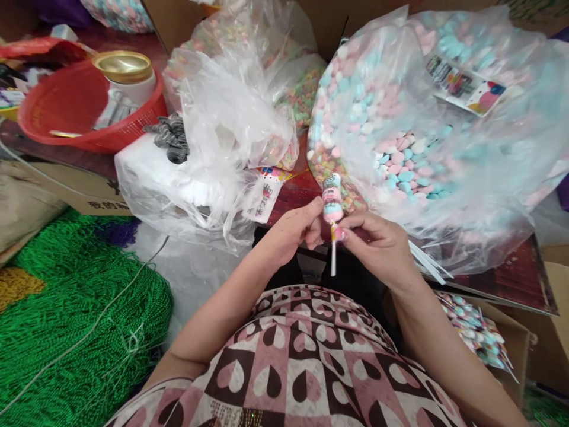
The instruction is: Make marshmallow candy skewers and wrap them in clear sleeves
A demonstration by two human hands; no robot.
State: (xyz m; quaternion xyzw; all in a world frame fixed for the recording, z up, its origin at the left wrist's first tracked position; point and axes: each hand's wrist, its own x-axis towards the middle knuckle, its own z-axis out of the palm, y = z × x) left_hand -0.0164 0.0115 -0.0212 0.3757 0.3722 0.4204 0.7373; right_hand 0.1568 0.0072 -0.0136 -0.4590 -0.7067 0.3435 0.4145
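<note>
Upright in front of my body is a candy stick: pink, blue and white pieces stacked in a clear printed wrapper on a white stick. My right hand pinches its wrapper neck just above the stick, where a small yellow and pink bit shows. From the other side, my left hand has its fingers curled in, thumb and fingertip against the edge of the wrapped candy. A big clear bag of loose pink, blue and white candies lies open beyond my right hand. White sticks lie by that bag's near edge.
A red basket holding a tin stands back left. Clear bags and a printed card lie left of centre. A box of finished candy sticks sits below right. Green strands heap at lower left.
</note>
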